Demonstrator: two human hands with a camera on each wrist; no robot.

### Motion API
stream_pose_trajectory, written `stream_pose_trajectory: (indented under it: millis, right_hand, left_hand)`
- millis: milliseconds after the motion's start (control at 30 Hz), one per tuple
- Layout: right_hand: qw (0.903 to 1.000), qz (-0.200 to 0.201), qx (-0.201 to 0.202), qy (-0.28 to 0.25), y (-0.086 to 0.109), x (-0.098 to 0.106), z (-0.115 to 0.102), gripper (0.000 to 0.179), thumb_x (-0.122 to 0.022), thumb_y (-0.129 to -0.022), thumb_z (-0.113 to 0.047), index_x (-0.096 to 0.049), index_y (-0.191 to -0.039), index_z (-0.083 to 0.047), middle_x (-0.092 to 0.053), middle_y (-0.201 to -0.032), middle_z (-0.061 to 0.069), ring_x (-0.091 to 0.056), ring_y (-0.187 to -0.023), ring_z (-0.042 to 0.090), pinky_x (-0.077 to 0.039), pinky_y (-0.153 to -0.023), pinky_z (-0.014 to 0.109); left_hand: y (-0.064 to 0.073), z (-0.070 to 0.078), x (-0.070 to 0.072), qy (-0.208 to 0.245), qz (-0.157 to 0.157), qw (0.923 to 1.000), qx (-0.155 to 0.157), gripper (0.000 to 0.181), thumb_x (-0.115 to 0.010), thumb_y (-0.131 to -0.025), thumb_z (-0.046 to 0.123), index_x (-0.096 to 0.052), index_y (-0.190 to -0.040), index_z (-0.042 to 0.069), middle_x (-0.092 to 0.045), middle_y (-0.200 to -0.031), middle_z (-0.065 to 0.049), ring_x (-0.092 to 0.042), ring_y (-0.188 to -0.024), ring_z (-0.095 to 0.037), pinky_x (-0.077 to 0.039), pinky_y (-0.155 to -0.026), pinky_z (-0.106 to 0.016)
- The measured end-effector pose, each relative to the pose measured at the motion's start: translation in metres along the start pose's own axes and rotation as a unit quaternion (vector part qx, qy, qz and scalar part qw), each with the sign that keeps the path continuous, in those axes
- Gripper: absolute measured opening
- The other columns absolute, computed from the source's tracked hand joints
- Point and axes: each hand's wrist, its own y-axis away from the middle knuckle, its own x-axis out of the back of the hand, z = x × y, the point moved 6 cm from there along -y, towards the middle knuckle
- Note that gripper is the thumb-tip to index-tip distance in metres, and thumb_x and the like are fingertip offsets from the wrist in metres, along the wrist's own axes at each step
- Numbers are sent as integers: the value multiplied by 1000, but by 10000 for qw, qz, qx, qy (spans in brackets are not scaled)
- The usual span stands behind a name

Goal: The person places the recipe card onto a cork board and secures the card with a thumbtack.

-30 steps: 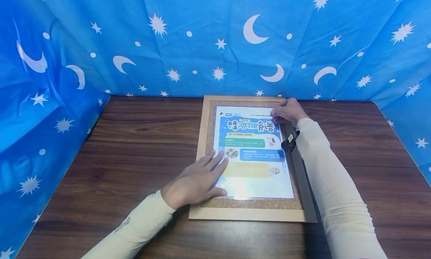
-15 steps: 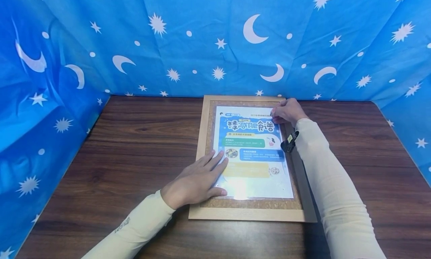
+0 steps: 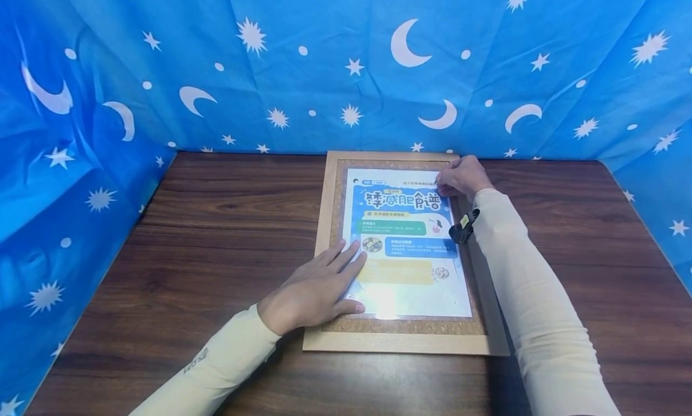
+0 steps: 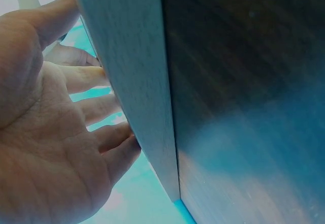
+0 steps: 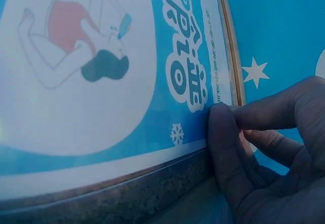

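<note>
A printed sheet [image 3: 411, 299] with a blue heading and Chinese writing lies on a wood-framed corkboard [image 3: 400, 343]. A dark dot like a pin head [image 3: 355, 180] marks its top left corner. My left hand [image 3: 316, 293] rests on the sheet's left side with fingers spread, reaching over the frame; the left wrist view shows its palm [image 4: 51, 132] beside the frame edge [image 4: 129, 56]. My right hand [image 3: 464, 177] pinches a small dark pin at the sheet's top right corner. In the right wrist view the thumb and forefinger [image 5: 223, 127] press together there, mostly hiding the pin.
The board lies on a dark wooden table [image 3: 216, 236], its far edge close to a blue curtain [image 3: 303, 104] with white moons and stars. A black wrist device [image 3: 465, 226] sits at my right sleeve, over the frame's right side.
Both hands stay nearly where they were, with the sheet and board unmoved. The head view has shifted very slightly.
</note>
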Motion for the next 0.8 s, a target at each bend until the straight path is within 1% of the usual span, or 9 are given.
stream_pose_trajectory:
  millis: [67, 200, 300, 400, 533, 600, 733, 800]
  right_hand:
    - [10000, -53, 59, -43, 1, 0, 0, 21, -65, -93, -3, -67, -111, 8, -69, -86, 12, -68, -71, 17, -59, -67, 24]
    - [9995, -103, 257, -148, 5, 1, 0, 23, -64, -96, -3, -63, -116, 8, -66, -94, 15, -67, -72, 15, -59, -67, 23]
    - [9988, 67, 469, -136, 13, 7, -1, 26, -65, -97, -7, -63, -120, 6, -66, -101, 18, -66, -72, 16, -57, -66, 22]
    - [9977, 177, 654, -71, 22, 15, -2, 29, -65, -98, -10, -64, -122, 5, -66, -105, 19, -66, -75, 17, -56, -66, 21]
    - [9951, 173, 934, 283, 37, 30, 3, 28, -66, -98, -12, -66, -119, 6, -68, -104, 21, -67, -80, 23, -55, -66, 23]
    - [9925, 214, 1054, 582, 46, 40, 8, 28, -67, -98, -15, -67, -117, 5, -69, -102, 22, -67, -81, 26, -55, -65, 25]
    - [9899, 215, 1006, 980, 61, 57, 24, 32, -68, -99, -21, -67, -119, 4, -69, -108, 22, -67, -86, 30, -55, -69, 32]
    - [9887, 168, 891, 1196, 67, 63, 33, 36, -68, -99, -26, -66, -120, 3, -68, -110, 23, -66, -88, 32, -55, -70, 36]
  left_hand:
    - [0, 0, 1, 49, 19, 10000, -22, 85, -55, -98, 56, -22, -162, 11, -9, -169, -9, -3, -155, -30, -12, -125, -44]
    - [2, -2, 2, 284, 85, 9995, -85, 84, -56, -99, 55, -22, -162, 12, -9, -169, -10, -3, -155, -31, -12, -124, -45]
    - [3, -3, 3, 464, 129, 9987, -161, 83, -56, -99, 54, -22, -162, 12, -9, -169, -10, -3, -155, -31, -12, -124, -46]
    - [7, -5, 4, 517, 136, 9984, -187, 83, -58, -99, 54, -24, -162, 11, -10, -169, -11, -2, -155, -31, -11, -124, -48]
    - [13, -9, 5, 494, 174, 9984, -193, 83, -60, -98, 53, -28, -160, 8, -14, -168, -13, -2, -155, -32, -11, -124, -48]
    - [16, -11, 5, 509, 236, 9982, -231, 83, -61, -98, 52, -30, -159, 6, -15, -167, -15, -2, -155, -32, -11, -124, -49]
    - [22, -15, 4, 625, 365, 9970, -290, 82, -61, -98, 51, -31, -158, 5, -16, -167, -16, -4, -155, -33, -12, -124, -50]
    - [24, -17, 4, 653, 390, 9967, -277, 82, -61, -98, 52, -31, -158, 5, -16, -167, -16, -5, -155, -34, -13, -124, -50]
